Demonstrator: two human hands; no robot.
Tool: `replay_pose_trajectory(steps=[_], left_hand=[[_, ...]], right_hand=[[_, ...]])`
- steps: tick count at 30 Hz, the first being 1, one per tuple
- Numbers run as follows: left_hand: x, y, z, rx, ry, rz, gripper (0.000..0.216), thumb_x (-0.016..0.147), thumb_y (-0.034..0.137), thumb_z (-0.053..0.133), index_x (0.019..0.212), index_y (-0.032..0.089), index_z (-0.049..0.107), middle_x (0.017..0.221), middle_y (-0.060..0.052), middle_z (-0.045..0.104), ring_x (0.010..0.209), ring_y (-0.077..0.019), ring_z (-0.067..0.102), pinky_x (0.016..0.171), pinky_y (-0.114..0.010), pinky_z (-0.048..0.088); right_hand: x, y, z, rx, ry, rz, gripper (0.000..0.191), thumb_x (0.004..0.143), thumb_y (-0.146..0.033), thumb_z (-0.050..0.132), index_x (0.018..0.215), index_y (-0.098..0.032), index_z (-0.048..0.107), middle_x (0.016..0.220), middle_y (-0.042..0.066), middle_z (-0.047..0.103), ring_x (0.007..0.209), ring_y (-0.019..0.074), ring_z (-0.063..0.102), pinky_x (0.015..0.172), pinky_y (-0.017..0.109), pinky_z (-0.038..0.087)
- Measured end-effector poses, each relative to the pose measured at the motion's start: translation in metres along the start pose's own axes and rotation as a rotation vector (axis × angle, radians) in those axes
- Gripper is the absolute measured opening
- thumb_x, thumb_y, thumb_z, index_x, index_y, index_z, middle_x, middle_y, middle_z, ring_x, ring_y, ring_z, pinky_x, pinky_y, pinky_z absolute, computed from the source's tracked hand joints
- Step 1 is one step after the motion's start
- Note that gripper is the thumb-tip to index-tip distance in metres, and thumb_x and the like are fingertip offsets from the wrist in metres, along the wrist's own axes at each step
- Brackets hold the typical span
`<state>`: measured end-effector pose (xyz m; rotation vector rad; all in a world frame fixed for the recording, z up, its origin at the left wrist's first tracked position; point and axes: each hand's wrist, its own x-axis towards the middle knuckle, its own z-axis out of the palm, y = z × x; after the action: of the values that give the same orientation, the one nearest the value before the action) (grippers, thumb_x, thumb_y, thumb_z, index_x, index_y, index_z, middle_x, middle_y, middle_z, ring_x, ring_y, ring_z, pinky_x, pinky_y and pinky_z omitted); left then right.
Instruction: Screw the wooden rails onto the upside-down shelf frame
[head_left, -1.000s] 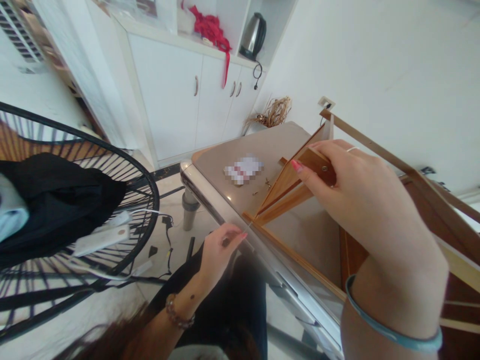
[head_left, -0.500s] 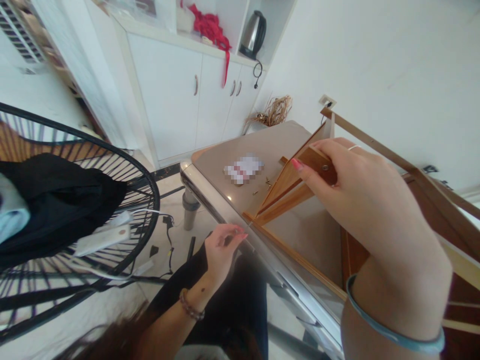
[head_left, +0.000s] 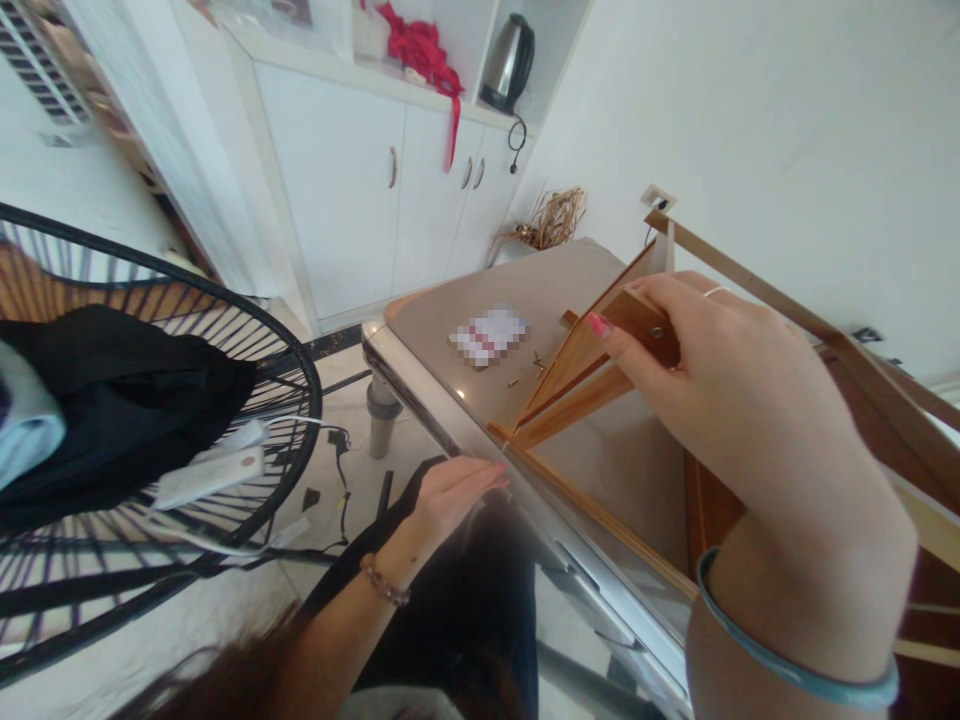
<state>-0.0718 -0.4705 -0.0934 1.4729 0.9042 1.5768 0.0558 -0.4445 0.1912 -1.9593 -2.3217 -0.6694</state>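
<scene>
My right hand (head_left: 712, 370) grips the upper end of a wooden post (head_left: 649, 325), thumb on its near side; a round hole shows in the post's end face. The post belongs to a brown wooden frame (head_left: 600, 500) lying tilted on the table. My left hand (head_left: 461, 490) is at the table's near edge, just below the frame's corner. Its fingers are pressed together, and whatever they may hold is hidden. A thin metal piece (head_left: 507, 438) sticks out at that corner, close to the fingertips. Several small brass-coloured screws (head_left: 538, 360) lie on the table beside the frame.
A blurred-out white and red item (head_left: 489, 336) lies on the beige tabletop (head_left: 435, 320). To the left stands a black wire chair (head_left: 311, 390) with dark cloth and a white power strip (head_left: 214, 478). White cabinets (head_left: 322, 190) and a kettle (head_left: 510, 62) are behind.
My left hand has shifted slightly down and right, and its fingers have turned from a loop-shaped pinch to straighter and closer together. The right hand keeps its grip on the post.
</scene>
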Motion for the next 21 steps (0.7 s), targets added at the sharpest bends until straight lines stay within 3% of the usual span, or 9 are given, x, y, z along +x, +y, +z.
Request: replay_pose_trajectory(steps=[3,7,14,21], left_hand=[[0.007,0.001,-0.016,0.107,-0.185,0.089,0.028,0.073,0.014,0.072,0.099,0.027,0.074,0.094,-0.006,0.076,0.09,-0.0149,0.072,0.086,-0.027,0.058],[0.012,-0.002,-0.026,0.167,-0.304,0.132,0.031,0.078,0.015,0.067,0.106,0.027,0.071,0.096,-0.006,0.076,0.093,-0.0145,0.071,0.09,-0.028,0.056],[0.004,-0.008,-0.005,-0.1,-0.311,-0.08,0.018,0.084,0.027,0.061,0.092,0.022,0.076,0.089,-0.009,0.075,0.085,-0.0142,0.069,0.083,-0.026,0.053],[0.001,-0.006,0.003,-0.196,-0.303,-0.196,0.039,0.088,0.046,0.05,0.074,0.016,0.072,0.075,-0.009,0.067,0.076,-0.0135,0.061,0.078,-0.023,0.045]], right_hand=[[0.001,-0.001,-0.001,-0.01,-0.006,-0.001,0.027,0.094,-0.046,0.044,0.093,-0.021,0.052,0.097,0.006,0.064,0.073,0.0206,0.057,0.055,0.03,0.025],[0.0,-0.001,-0.001,-0.007,0.01,-0.001,0.026,0.094,-0.046,0.044,0.095,-0.022,0.054,0.096,0.005,0.064,0.074,0.0212,0.058,0.055,0.03,0.025],[0.0,0.0,0.0,-0.004,0.009,-0.005,0.026,0.094,-0.045,0.044,0.093,-0.021,0.053,0.1,0.006,0.065,0.069,0.0193,0.057,0.054,0.03,0.025],[-0.001,-0.001,0.0,-0.023,0.006,0.007,0.028,0.095,-0.047,0.044,0.095,-0.021,0.054,0.099,0.006,0.065,0.07,0.0203,0.057,0.054,0.03,0.024]])
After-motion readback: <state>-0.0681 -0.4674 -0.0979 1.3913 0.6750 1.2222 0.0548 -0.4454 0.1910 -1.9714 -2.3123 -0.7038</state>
